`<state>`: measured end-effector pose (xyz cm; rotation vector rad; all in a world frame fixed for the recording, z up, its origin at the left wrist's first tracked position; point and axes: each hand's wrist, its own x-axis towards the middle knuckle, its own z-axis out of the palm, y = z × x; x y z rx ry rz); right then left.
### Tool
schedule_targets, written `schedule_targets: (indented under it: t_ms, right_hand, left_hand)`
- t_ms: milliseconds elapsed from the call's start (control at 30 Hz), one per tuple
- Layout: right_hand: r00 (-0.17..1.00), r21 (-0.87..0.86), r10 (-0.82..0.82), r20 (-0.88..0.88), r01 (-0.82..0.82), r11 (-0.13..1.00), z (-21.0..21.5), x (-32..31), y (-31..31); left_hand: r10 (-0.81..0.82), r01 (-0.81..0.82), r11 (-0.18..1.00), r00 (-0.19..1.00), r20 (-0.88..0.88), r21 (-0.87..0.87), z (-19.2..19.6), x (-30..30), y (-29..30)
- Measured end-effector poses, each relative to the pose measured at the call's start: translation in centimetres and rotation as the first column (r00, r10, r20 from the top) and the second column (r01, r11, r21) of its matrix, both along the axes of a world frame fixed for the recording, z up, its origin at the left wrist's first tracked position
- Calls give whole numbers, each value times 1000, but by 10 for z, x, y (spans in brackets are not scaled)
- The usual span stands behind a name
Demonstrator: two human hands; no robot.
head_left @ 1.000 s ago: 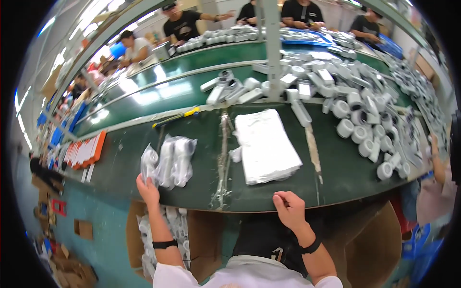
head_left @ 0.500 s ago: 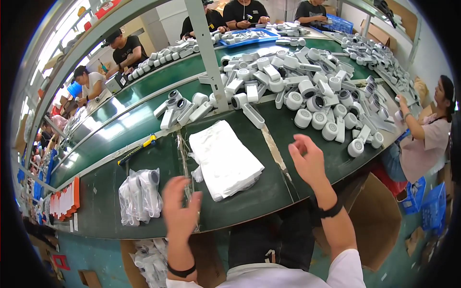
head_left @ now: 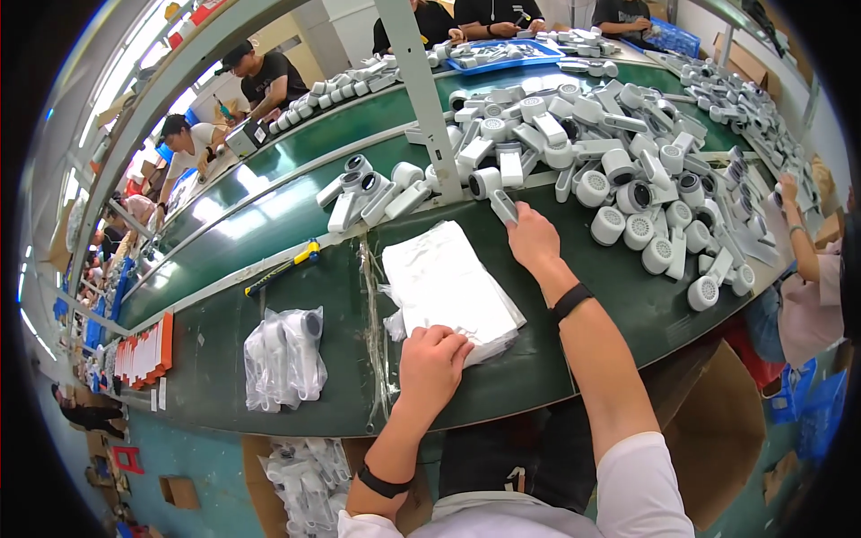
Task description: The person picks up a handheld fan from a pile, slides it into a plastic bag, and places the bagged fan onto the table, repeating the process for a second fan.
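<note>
My right hand (head_left: 534, 238) reaches forward, its fingers closed on the handle of a grey-white handheld device (head_left: 504, 206) with a round head. That device lies at the near edge of the big pile. My left hand (head_left: 433, 362) rests at the near edge of a stack of white plastic bags (head_left: 439, 273), fingers curled and pinching at a bag there; the fingertips are partly hidden. Left of the stack lie several bagged devices (head_left: 285, 359) in clear plastic. A yellow-and-black cutter knife (head_left: 282, 267) is on the table behind them.
A large heap of similar devices (head_left: 619, 170) covers the right of the green table; a smaller group (head_left: 372, 193) sits beside a metal post (head_left: 420, 99). Orange-edged cards (head_left: 143, 351) stand at left. Cardboard boxes (head_left: 717, 421) stand below the edge. Co-workers sit beyond and at right.
My right hand has moved forward and taken hold of a device's handle. My left hand has moved right onto the near edge of the bag stack. The whole view has shifted slightly.
</note>
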<state>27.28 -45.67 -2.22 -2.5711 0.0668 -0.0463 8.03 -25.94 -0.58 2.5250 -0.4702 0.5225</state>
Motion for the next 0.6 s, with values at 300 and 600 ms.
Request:
schedule_targets:
  t_ms: [300,600]
  right_hand:
    - [997,953,38,-63,49,298,49,-86,-28]
    - [994,994,103,23,-12,-110,47,-218,-52]
  left_hand:
    - [19,-18,998,1000,-23,56,8,0,0]
    - [69,-72,982,997,-20,-174,19,10,-5]
